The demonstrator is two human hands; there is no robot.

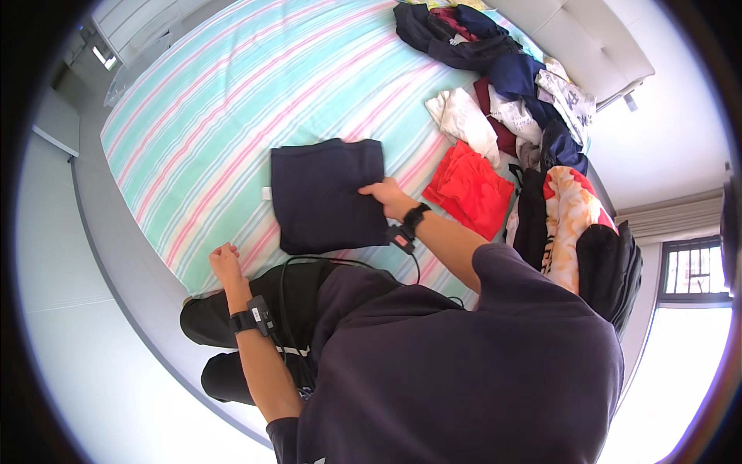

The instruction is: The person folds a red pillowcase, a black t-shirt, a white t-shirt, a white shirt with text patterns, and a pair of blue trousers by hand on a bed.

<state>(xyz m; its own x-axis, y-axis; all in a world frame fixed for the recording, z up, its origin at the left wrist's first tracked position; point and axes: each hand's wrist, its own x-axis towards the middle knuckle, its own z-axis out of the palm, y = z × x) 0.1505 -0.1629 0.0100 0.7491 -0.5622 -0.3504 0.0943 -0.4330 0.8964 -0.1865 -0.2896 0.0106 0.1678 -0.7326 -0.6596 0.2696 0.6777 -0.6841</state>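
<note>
On the bed in front of me lies a dark navy garment [327, 200], folded into a rough square. A small white tag [266, 193] sticks out from its left side. My right hand [389, 197] is at the garment's right edge, thumb on top of the cloth and the other fingers mostly out of sight, pinching it. Off to the lower left, my left hand [225, 262] is held apart from the garment, above my leg near the bed's edge. Its fingers are curled in, with nothing visible in them.
Beside my right arm are folded red cloth [470, 188] and a crumpled white garment [464, 122]. Dark clothes [458, 35] heap near the padded headboard [579, 35]. Black folded clothes [600, 261] and a patterned plush fabric [571, 214] lie to the right. A cable [283, 290] crosses my lap.
</note>
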